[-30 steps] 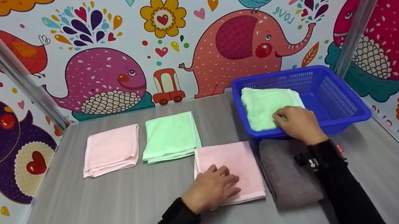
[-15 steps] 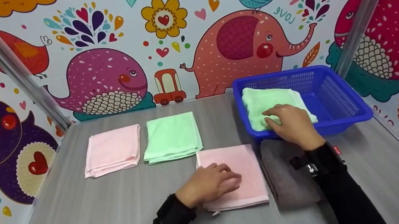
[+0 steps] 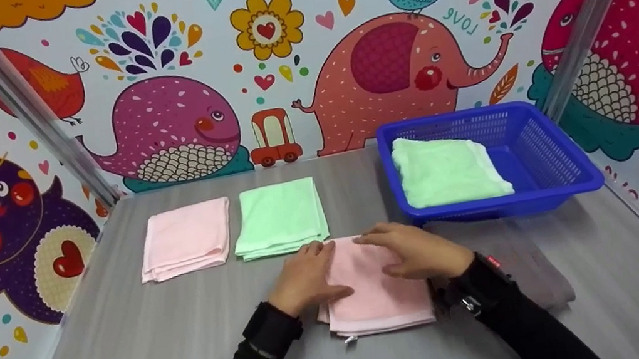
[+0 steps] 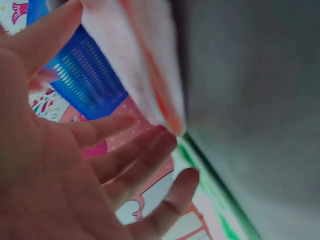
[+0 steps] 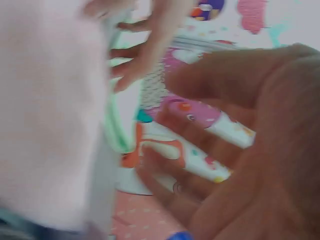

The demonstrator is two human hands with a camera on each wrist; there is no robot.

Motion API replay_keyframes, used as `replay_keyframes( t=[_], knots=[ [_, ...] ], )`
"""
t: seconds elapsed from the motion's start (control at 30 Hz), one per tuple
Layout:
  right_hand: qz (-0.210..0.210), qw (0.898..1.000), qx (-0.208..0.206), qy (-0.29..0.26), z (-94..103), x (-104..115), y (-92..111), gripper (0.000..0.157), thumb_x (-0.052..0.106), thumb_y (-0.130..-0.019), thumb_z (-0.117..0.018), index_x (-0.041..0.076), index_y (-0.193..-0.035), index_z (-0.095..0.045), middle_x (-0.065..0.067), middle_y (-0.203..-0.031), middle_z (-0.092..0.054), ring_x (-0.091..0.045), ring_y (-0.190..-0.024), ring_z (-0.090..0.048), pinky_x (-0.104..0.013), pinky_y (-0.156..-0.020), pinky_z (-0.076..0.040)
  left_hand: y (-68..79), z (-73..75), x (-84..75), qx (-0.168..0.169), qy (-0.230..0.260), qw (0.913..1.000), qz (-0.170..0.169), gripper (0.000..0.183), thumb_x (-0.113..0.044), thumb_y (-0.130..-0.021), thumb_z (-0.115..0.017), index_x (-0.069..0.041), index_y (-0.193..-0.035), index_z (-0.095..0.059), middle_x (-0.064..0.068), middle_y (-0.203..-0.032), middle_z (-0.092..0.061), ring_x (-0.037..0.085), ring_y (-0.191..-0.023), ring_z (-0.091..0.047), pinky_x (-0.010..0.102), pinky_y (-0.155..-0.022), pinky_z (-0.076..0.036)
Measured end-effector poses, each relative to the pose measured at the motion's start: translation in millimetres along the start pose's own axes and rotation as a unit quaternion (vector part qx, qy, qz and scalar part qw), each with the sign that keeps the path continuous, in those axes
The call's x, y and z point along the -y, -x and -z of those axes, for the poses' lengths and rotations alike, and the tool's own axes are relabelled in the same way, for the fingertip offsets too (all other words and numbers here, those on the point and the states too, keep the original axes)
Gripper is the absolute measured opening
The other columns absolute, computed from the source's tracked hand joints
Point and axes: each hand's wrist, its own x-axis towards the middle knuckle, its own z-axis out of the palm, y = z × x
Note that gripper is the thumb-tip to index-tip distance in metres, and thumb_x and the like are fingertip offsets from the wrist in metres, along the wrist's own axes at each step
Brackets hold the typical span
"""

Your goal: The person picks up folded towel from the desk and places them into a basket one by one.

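Nearest me, the folded pink towel (image 3: 379, 300) lies before the blue basket (image 3: 525, 197) and to its left, long axis apparently running away from me. My left hand (image 3: 304, 278) and right hand (image 3: 420, 250) flank it, apart, fingers extended, gripping nothing; contact I cannot tell. The right is nearer the basket. A grey towel (image 3: 539, 270) lies before the basket, a green towel (image 3: 451, 171) inside.

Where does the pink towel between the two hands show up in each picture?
Head: the pink towel is below centre, between the left hand and right hand.
Left wrist: upper middle, slanting.
Right wrist: large and blurred, along the left edge.
Shared landmark: the wall's printed elephant, upper right in head, left of centre in left wrist, at the bottom in right wrist.
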Motion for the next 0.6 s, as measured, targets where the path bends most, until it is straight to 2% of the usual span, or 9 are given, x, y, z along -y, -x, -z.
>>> replay_keyframes(
  t=[0.17, 0.27, 0.37, 0.47, 0.6],
  knots=[
    [-0.1, 0.994, 0.03, 0.022, -16.0, -26, 0, 0.075, 0.024, -0.084, -0.083, 0.007, -0.151, -0.053, -0.025, -0.145, -0.058, -0.047, -0.133, -0.055, -0.063, -0.109, -0.044, -5.2, -4.0, 6.9, 0.0, 0.026, 0.9996, -0.006, 0.09, -0.055, -0.072, -0.089, -0.004, -0.14, -0.059, 0.015, -0.13, -0.057, 0.033, -0.118, -0.059, 0.05, -0.096, -0.053],
    [-0.124, 0.991, 0.04, 0.029, -18.5, -32, -1, 0.074, 0.027, -0.085, -0.083, 0.006, -0.15, -0.053, -0.024, -0.14, -0.062, -0.046, -0.131, -0.056, -0.061, -0.108, -0.045, -7.5, -3.6, 9.5, 0.007, 0.051, 0.9987, -0.006, 0.089, -0.055, -0.07, -0.09, -0.006, -0.137, -0.058, 0.013, -0.136, -0.056, 0.032, -0.125, -0.057, 0.05, -0.101, -0.051],
    [-0.123, 0.991, 0.039, 0.021, -19.5, -32, -3, 0.074, 0.021, -0.081, -0.086, 0.003, -0.146, -0.056, -0.022, -0.136, -0.066, -0.045, -0.128, -0.058, -0.058, -0.107, -0.046, -9.0, -3.5, 10.7, 0.014, 0.073, 0.9972, -0.011, 0.09, -0.053, -0.068, -0.092, -0.005, -0.136, -0.056, 0.013, -0.136, -0.059, 0.032, -0.126, -0.058, 0.049, -0.104, -0.05],
    [-0.1, 0.995, 0.021, 0.009, -20.8, -35, -4, 0.07, 0.016, -0.075, -0.088, 0.001, -0.138, -0.062, -0.019, -0.13, -0.07, -0.041, -0.12, -0.063, -0.055, -0.104, -0.049, -10.6, -3.5, 10.7, 0.014, 0.08, 0.9966, -0.012, 0.097, -0.052, -0.066, -0.094, -0.003, -0.141, -0.053, 0.015, -0.137, -0.06, 0.033, -0.129, -0.057, 0.049, -0.108, -0.048],
    [-0.062, 0.998, 0.001, 0.003, -22.2, -37, -4, 0.06, 0.012, -0.073, -0.086, -0.001, -0.128, -0.068, -0.016, -0.119, -0.074, -0.037, -0.11, -0.067, -0.053, -0.101, -0.051, -11.9, -4.4, 9.9, -0.005, 0.064, 0.9975, -0.027, 0.091, -0.051, -0.063, -0.095, -0.004, -0.133, -0.062, 0.015, -0.131, -0.062, 0.033, -0.125, -0.056, 0.049, -0.106, -0.047]
  ],
)
